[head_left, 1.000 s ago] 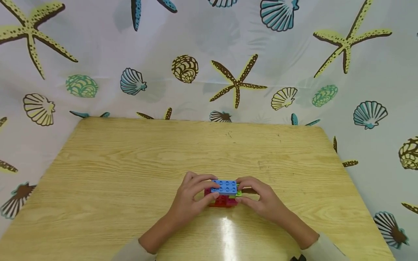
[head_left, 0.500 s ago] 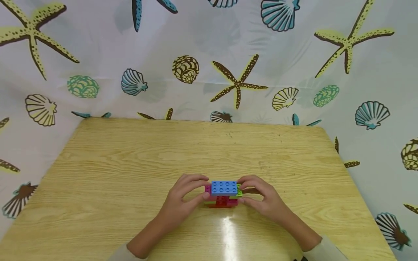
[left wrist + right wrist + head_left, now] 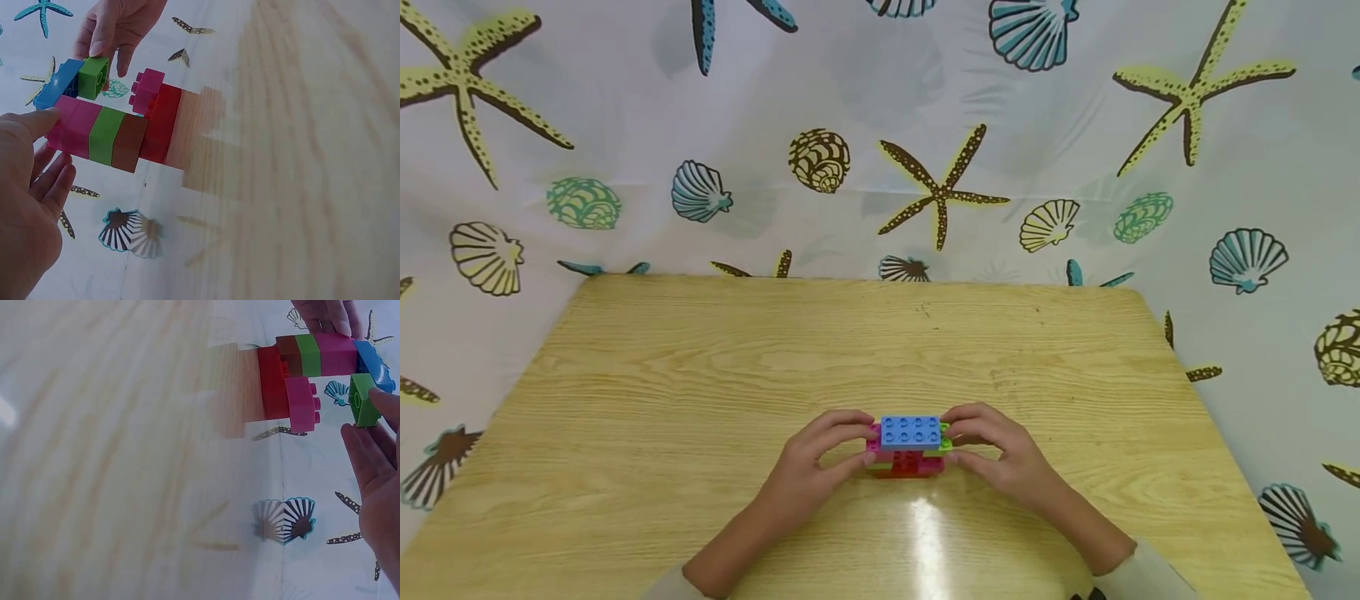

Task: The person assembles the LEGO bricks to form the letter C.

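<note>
A small toy-brick structure stands on the table, with a red brick point(image 3: 161, 124) at its base. Its left column stacks a brown brick point(image 3: 129, 142), a green brick point(image 3: 106, 137) and pink bricks point(image 3: 74, 127). Across the top lies a blue eight-stud brick point(image 3: 910, 432), with a second green brick point(image 3: 363, 400) under its right end. A gap separates that green brick from a lower pink brick point(image 3: 301, 404) on the red base. My left hand point(image 3: 808, 462) holds the upper left pink brick between thumb and fingers. My right hand point(image 3: 1011, 454) pinches the right green brick.
The wooden table point(image 3: 700, 358) stretches out around the bricks. Behind and beside it hangs a white cloth point(image 3: 760, 225) printed with shells and starfish. Light reflects off the tabletop near its front.
My left hand has come off the blue brick and shifted left to the pink brick at its end. My right hand stays at the green brick. The bricks keep the same arrangement.
</note>
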A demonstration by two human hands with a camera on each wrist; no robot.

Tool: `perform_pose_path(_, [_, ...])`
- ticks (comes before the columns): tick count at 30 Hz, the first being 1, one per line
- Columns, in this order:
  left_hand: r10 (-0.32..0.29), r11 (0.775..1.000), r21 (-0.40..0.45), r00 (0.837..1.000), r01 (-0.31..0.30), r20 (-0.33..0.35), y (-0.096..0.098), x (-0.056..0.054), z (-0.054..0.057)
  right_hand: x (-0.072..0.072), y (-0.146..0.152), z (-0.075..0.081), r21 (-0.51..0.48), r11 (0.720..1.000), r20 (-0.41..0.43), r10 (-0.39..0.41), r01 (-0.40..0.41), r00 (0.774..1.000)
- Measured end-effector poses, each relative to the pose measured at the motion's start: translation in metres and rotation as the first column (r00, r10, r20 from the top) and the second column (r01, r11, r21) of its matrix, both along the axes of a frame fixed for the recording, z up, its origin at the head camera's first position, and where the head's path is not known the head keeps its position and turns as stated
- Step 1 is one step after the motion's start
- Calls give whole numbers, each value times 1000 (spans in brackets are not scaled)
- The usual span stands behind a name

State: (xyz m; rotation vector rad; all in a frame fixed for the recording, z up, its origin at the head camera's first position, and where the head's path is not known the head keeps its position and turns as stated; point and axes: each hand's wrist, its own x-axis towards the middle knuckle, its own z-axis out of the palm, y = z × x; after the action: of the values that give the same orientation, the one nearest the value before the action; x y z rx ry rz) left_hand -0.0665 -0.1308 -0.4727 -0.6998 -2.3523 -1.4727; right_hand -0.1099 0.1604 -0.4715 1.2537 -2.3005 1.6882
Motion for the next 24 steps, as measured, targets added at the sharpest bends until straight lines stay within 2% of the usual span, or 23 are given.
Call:
perform_pose_path(3, [12, 1000, -21, 1000, -12, 23, -1, -3, 0, -1, -2, 2, -2, 1000, 2, -8, 8, 1000])
perform_pose_path(10, [60, 994, -93, 992, -50, 109, -2, -15, 5, -13, -5, 6, 41, 996, 83, -80, 77, 993])
perform_pose_path(15, [62, 997, -50, 977, -53, 203, -1, -30, 4, -28, -8, 6, 88, 992, 162, -106, 93, 981])
perform_pose_path(17, [58, 998, -20, 969, -55, 241, -1, -36, 3, -35, -10, 5, 101, 990, 217, -119, 99, 969])
perform_pose_path(20, [59, 997, 25, 948, -71, 314, -2, -46, 0, -46, -12, 2, 124, 986, 294, -146, 113, 945])
perform_pose_path(24, [86, 994, 31, 904, -108, 418, -3, -59, -7, -58, -14, -3, 174, 976, 354, -185, 130, 917])
